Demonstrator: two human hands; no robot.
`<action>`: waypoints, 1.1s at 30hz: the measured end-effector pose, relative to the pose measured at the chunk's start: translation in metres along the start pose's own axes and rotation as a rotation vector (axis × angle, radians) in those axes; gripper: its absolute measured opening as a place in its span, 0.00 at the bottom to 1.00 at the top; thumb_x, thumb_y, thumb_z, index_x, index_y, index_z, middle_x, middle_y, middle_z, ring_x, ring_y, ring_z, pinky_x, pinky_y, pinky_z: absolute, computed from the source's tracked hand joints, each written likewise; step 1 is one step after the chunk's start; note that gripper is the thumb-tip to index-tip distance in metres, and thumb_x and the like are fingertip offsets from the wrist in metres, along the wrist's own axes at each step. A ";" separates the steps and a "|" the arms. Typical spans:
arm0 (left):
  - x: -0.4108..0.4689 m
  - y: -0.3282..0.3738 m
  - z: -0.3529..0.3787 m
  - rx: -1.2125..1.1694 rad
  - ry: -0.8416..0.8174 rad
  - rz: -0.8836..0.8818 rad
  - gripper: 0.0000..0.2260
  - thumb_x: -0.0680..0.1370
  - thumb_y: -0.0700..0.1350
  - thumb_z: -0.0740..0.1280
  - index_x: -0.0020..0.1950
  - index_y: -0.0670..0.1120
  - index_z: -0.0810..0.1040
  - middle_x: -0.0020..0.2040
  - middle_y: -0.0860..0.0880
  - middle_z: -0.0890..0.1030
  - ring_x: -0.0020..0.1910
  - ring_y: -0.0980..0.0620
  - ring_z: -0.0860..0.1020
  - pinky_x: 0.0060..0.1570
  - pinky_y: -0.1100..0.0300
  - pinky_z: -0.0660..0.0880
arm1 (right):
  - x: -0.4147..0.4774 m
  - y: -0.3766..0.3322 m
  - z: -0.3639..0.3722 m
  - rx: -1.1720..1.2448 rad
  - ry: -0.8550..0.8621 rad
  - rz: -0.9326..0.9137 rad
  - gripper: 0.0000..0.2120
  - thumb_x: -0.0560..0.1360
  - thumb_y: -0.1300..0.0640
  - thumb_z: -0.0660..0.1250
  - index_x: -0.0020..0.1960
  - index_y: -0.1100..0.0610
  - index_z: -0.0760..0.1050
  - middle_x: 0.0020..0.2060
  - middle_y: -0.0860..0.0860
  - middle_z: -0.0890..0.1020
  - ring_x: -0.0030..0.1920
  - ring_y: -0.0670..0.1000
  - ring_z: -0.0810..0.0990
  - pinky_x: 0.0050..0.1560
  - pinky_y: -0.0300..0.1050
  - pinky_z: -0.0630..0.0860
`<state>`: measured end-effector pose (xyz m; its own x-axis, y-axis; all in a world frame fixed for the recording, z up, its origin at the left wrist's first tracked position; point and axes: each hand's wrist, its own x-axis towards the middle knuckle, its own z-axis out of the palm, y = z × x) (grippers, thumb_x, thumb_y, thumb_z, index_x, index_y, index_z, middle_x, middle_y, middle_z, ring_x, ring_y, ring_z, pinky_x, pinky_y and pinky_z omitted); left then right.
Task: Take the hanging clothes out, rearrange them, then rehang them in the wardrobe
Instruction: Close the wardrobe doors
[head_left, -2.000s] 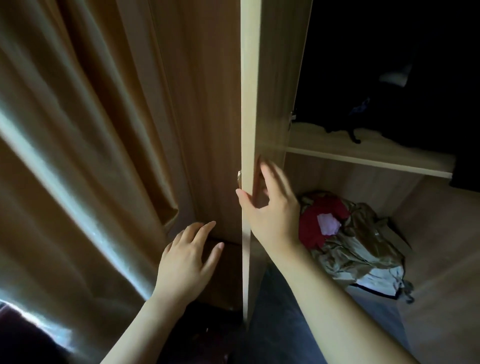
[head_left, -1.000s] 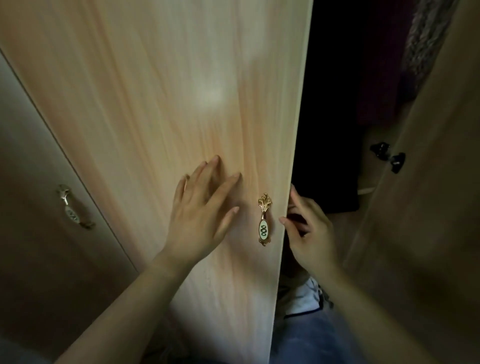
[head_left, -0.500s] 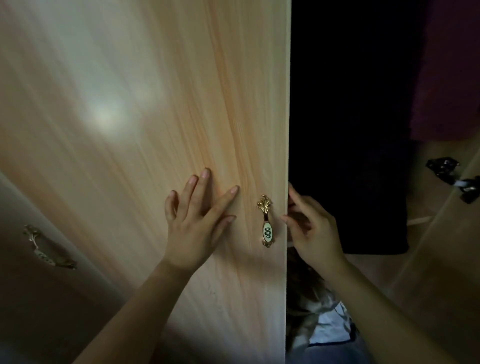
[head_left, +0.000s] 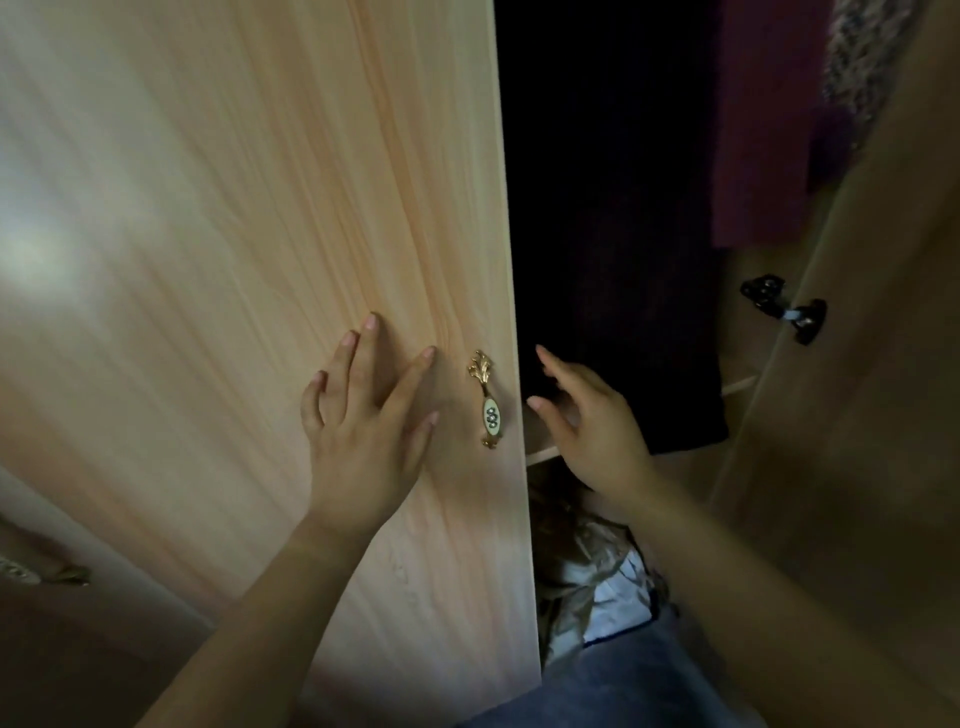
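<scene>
I see the left hand (head_left: 363, 436) flat and spread on the wardrobe door (head_left: 249, 260), mid-frame. Right hand (head_left: 597, 426) loose, fingers apart, grasping nothing, beside the dark hanging garment (head_left: 623, 234).

A dark garment (head_left: 618, 249) hangs straight down inside the wardrobe (head_left: 857, 415), its hem reaching the shelf (head_left: 737, 385); a maroon garment (head_left: 763, 124) hangs just beside it, ending higher

left hand (head_left: 363, 441): bare, no rings, short plain nails | right hand (head_left: 597, 421): bare, no rings | 2 forearms: uncovered, no sleeves, no watch or bracelet | legs: blue-grey fabric at bottom edge
</scene>
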<state>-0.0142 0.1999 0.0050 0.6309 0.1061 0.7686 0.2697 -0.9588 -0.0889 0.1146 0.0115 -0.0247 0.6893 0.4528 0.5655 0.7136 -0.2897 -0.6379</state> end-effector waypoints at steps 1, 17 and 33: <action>-0.004 0.005 -0.005 -0.065 -0.043 -0.008 0.22 0.77 0.55 0.61 0.71 0.54 0.68 0.76 0.41 0.58 0.73 0.41 0.58 0.64 0.42 0.60 | -0.014 -0.001 -0.009 -0.064 -0.006 0.024 0.25 0.78 0.52 0.63 0.73 0.52 0.63 0.64 0.52 0.73 0.60 0.48 0.74 0.55 0.40 0.73; -0.089 0.230 -0.032 -0.823 -0.726 0.311 0.22 0.78 0.57 0.60 0.70 0.52 0.69 0.69 0.50 0.70 0.65 0.47 0.71 0.57 0.51 0.70 | -0.294 -0.011 -0.228 -0.660 0.045 0.610 0.22 0.75 0.50 0.67 0.67 0.56 0.72 0.63 0.54 0.75 0.61 0.56 0.75 0.62 0.47 0.70; -0.063 0.451 -0.030 -0.957 -0.688 0.158 0.33 0.71 0.67 0.50 0.69 0.52 0.69 0.68 0.53 0.70 0.64 0.52 0.71 0.59 0.59 0.68 | -0.214 0.101 -0.448 -0.469 0.190 0.375 0.25 0.77 0.53 0.65 0.72 0.53 0.64 0.66 0.50 0.72 0.63 0.45 0.70 0.60 0.25 0.62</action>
<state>0.0459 -0.2475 -0.0650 0.9452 -0.1921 0.2639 -0.3149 -0.7497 0.5821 0.0957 -0.4923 0.0239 0.8827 0.1035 0.4584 0.3681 -0.7586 -0.5376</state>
